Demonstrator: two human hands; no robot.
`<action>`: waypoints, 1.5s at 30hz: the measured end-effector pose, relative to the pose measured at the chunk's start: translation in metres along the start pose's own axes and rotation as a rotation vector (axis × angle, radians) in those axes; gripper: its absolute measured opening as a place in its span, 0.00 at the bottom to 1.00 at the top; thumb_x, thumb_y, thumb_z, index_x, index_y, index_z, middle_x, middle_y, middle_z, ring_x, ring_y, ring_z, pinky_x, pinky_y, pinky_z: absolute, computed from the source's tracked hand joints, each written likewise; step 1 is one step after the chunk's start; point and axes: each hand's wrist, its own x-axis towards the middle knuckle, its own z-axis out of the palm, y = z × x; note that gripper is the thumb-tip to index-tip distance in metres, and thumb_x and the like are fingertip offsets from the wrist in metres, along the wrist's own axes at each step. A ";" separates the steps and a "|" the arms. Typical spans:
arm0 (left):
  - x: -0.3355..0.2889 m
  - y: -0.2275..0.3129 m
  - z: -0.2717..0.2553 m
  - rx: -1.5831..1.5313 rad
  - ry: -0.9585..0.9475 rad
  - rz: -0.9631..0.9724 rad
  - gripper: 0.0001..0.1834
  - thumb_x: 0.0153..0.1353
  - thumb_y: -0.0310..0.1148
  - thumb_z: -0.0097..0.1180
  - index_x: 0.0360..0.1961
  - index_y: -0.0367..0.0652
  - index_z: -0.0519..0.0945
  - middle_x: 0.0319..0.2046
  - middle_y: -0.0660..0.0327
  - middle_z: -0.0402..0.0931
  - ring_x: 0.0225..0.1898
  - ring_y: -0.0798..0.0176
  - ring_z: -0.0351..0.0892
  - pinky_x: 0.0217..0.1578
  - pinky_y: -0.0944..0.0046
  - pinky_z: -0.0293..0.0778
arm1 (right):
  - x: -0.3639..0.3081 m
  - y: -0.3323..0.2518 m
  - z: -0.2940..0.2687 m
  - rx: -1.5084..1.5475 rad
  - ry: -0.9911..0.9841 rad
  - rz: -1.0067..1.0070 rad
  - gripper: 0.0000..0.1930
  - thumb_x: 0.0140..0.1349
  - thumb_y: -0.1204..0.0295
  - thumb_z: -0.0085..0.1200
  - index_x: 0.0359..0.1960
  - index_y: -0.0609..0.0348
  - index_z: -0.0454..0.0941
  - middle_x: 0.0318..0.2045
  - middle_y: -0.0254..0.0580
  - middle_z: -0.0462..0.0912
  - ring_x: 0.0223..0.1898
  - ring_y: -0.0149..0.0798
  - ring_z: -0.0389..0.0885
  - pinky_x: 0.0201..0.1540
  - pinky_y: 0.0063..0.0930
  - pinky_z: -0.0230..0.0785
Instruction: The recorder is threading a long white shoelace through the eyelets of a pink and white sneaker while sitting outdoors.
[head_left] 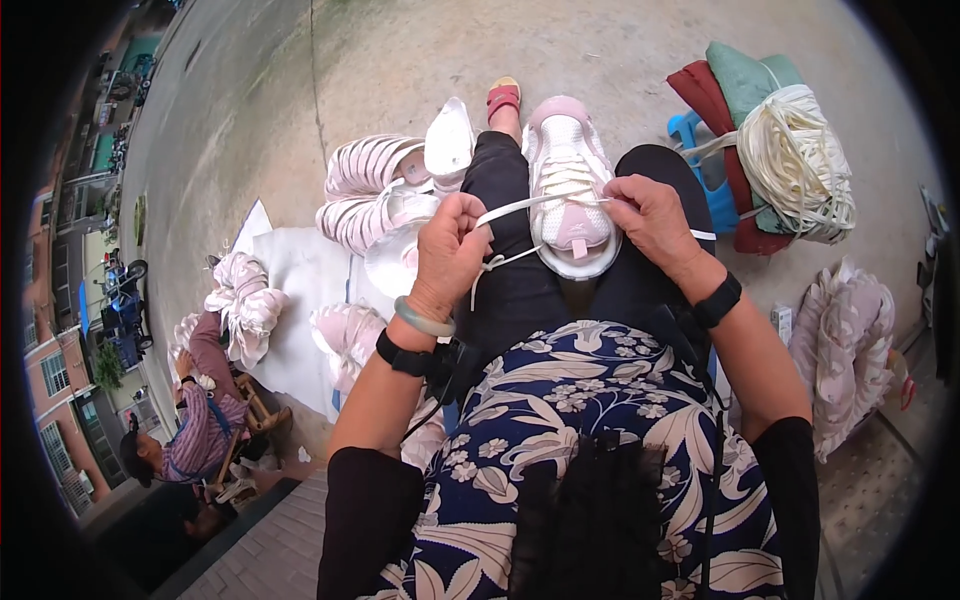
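Note:
A white and pale pink sneaker (569, 170) rests on my thighs, its toe pointing away from me and its tongue loop toward me. White laces cross its front in several rows. My left hand (455, 250), left of the shoe, is closed on a white flat shoelace (515, 206) that runs across to the shoe. A second, thinner lace strand hangs below that hand. My right hand (650, 222) is at the shoe's right edge, thumb and fingers pinched on the lace by the eyelets.
Rows of nested pink-white shoe uppers (375, 180) lie at left, near a white sheet (300, 275). At right, a bundle of pale laces (795, 155) hangs on a blue stool (715, 190). More bundled uppers (845, 350) lie right. A co-worker (205, 420) sits at far left.

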 end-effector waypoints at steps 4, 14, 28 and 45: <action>0.001 0.018 -0.004 -0.479 -0.040 -0.004 0.10 0.55 0.22 0.51 0.40 0.36 0.73 0.24 0.66 0.72 0.27 0.76 0.71 0.32 0.76 0.69 | 0.010 -0.006 -0.012 -0.022 -0.052 -0.030 0.06 0.51 0.71 0.55 0.29 0.59 0.79 0.25 0.46 0.79 0.30 0.46 0.78 0.35 0.32 0.69; 0.022 0.009 -0.036 0.705 0.163 0.868 0.09 0.53 0.24 0.54 0.37 0.41 0.78 0.18 0.59 0.72 0.19 0.59 0.72 0.22 0.63 0.67 | 0.022 0.003 -0.015 -0.044 -0.171 0.011 0.09 0.53 0.67 0.54 0.29 0.61 0.78 0.21 0.47 0.78 0.25 0.44 0.78 0.30 0.31 0.68; 0.021 0.049 -0.034 0.872 0.332 1.124 0.11 0.44 0.24 0.55 0.32 0.45 0.76 0.15 0.66 0.61 0.17 0.64 0.64 0.19 0.63 0.58 | 0.044 -0.015 0.007 0.070 0.033 -0.376 0.11 0.58 0.65 0.50 0.29 0.61 0.76 0.25 0.43 0.78 0.31 0.39 0.77 0.34 0.31 0.67; 0.022 0.043 0.069 0.381 -0.030 0.742 0.07 0.49 0.20 0.53 0.31 0.40 0.76 0.25 0.54 0.75 0.27 0.51 0.77 0.28 0.58 0.72 | 0.014 -0.050 -0.145 0.954 0.123 0.011 0.14 0.67 0.71 0.40 0.48 0.69 0.71 0.18 0.24 0.62 0.17 0.18 0.55 0.27 0.14 0.56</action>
